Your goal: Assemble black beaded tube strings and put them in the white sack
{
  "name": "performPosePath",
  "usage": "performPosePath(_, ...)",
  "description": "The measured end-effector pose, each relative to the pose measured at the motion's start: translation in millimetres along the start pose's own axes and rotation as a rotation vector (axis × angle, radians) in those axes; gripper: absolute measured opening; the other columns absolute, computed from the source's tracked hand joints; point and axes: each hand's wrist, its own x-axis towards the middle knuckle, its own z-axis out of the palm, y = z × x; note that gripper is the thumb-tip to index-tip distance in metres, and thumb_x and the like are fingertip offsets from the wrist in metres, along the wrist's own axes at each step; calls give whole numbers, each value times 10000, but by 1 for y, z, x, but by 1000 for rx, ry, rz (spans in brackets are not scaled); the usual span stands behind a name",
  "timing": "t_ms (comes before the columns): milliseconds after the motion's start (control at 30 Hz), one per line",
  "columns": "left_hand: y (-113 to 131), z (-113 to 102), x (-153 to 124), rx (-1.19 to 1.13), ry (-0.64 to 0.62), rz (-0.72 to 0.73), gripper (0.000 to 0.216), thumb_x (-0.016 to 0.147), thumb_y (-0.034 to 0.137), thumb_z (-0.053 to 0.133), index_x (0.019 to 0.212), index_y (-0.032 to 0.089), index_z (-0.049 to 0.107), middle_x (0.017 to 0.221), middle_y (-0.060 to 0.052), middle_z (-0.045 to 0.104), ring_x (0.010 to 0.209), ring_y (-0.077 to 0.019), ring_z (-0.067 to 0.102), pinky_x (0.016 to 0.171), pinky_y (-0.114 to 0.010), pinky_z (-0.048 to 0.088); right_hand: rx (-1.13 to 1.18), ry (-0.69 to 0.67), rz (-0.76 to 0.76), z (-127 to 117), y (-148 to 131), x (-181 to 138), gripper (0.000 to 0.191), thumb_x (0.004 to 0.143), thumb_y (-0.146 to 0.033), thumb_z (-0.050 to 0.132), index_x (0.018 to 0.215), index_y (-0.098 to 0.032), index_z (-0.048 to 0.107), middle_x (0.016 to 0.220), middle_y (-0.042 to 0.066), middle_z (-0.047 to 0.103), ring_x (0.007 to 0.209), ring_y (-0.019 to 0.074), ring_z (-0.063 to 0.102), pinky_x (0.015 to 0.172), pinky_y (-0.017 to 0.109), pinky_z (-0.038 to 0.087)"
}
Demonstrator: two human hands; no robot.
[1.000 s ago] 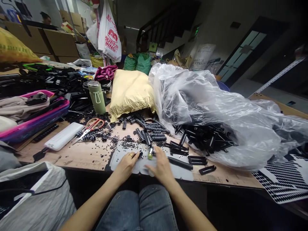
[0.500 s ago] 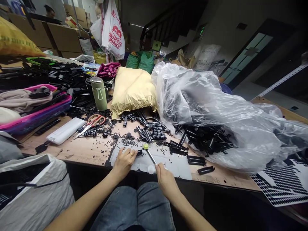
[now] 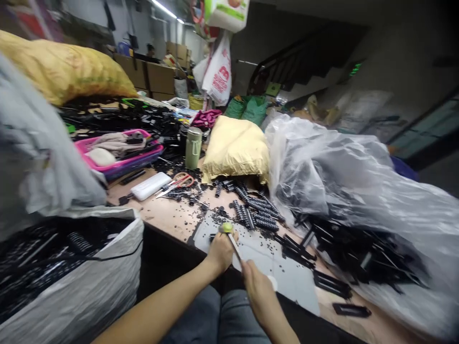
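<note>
My right hand (image 3: pixel 257 285) is closed around the handle of a small mallet (image 3: pixel 227 228) with a rounded yellow-green head. That head is over the knuckles of my left hand (image 3: pixel 221 252), and I cannot tell whether they touch. My left hand is closed on a black plastic part (image 3: pixel 212 237), of which only a short end shows beside the fingers. Both hands are above a pale grey sheet (image 3: pixel 294 283) at the table's near edge. Tiny black rings are scattered over the sheet, and a pile of black ridged rollers (image 3: pixel 263 220) lies just beyond it.
Black frames (image 3: pixel 332 284) lie to the right, beside a large clear plastic bag (image 3: pixel 358 177) of black parts. At left are scissors (image 3: pixel 183 179), a white power bank (image 3: pixel 150 186), a green flask (image 3: pixel 193 149) and a pink basket (image 3: pixel 118 167). A white sack (image 3: pixel 122 272) stands at the lower left.
The view has swung to the left. The mallet's head has come from right of my left hand to over it, and the hands are closer together. Both hands keep their hold.
</note>
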Motion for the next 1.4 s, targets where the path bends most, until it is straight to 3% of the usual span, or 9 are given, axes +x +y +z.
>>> performPosePath(167, -42, -98, -31, 177, 243, -340, 534, 719, -51, 291, 1172, 150, 489, 918, -117, 603, 804, -193, 549, 666, -305, 460, 34, 113, 60, -23, 46, 12, 417, 833, -546, 134, 713, -262, 414, 614, 25, 595, 534, 205, 569, 514, 281, 390)
performPosePath(267, -69, -174, -81, 410, 456, -686, 373, 785, 83, 346, 1083, 153, 559, 915, -143, 583, 844, -265, 523, 693, -408, 437, -74, 133, 46, -29, 80, 18, 372, 828, -544, 197, 728, -268, 426, 628, 26, 603, 573, 226, 586, 509, 289, 379)
performPosePath(367, -82, -202, -85, 458, 575, -766, 372, 819, 294, 407, 1130, 126, 522, 1104, -189, 502, 1046, -347, 425, 804, -497, 380, -234, 138, 9, -30, 107, 24, 325, 832, -525, 282, 722, -258, 430, 656, 17, 591, 650, 234, 589, 528, 289, 377)
performPosePath(567, -70, -108, 49, 39, 73, -554, 334, 837, 269, 385, 1095, 100, 514, 1016, -152, 578, 974, -243, 520, 818, -330, 401, -421, 373, -142, -21, 130, 32, 275, 855, -418, 367, 783, -204, 524, 844, 68, 574, 821, 224, 539, 705, 334, 407)
performPosePath(667, -70, -64, 111, 11, 4, -594, 282, 820, 203, 385, 995, 44, 538, 926, -203, 595, 896, -269, 567, 739, -333, 426, -388, 443, -148, -26, 133, 29, 236, 858, -380, 389, 918, -201, 531, 983, 78, 557, 913, 221, 510, 743, 329, 406)
performPosePath(767, -73, -45, 135, 9, -45, -630, 266, 786, 82, 334, 944, 7, 535, 871, -244, 591, 828, -282, 593, 669, -337, 434, -406, 477, -83, -51, 142, 34, 221, 864, -350, 386, 935, -198, 530, 990, 68, 554, 916, 204, 499, 749, 307, 398)
performPosePath(933, -81, -66, 109, 33, -65, -547, 313, 775, 122, 324, 1012, 46, 514, 891, -209, 588, 816, -273, 592, 662, -340, 435, -668, 607, 279, -115, 179, 69, 198, 847, -220, 396, 965, -154, 541, 1000, 99, 554, 935, 219, 451, 729, 306, 342)
performPosePath(1100, -64, -85, 58, -96, -184, -316, 270, 704, 335, 447, 823, 150, 604, 845, -94, 602, 714, -221, 578, 614, -306, 457, -745, 525, 337, -139, 206, 108, 223, 797, -75, 382, 800, -143, 595, 893, 114, 580, 926, 225, 423, 745, 341, 263)
performPosePath(1400, -63, -4, 40, -317, 118, -82, 337, 808, 405, 431, 973, 151, 580, 973, -105, 604, 922, -233, 559, 805, -364, 459, -786, 466, 327, -144, 203, 110, 219, 778, -74, 416, 735, -130, 623, 858, 132, 598, 928, 242, 428, 745, 357, 247)
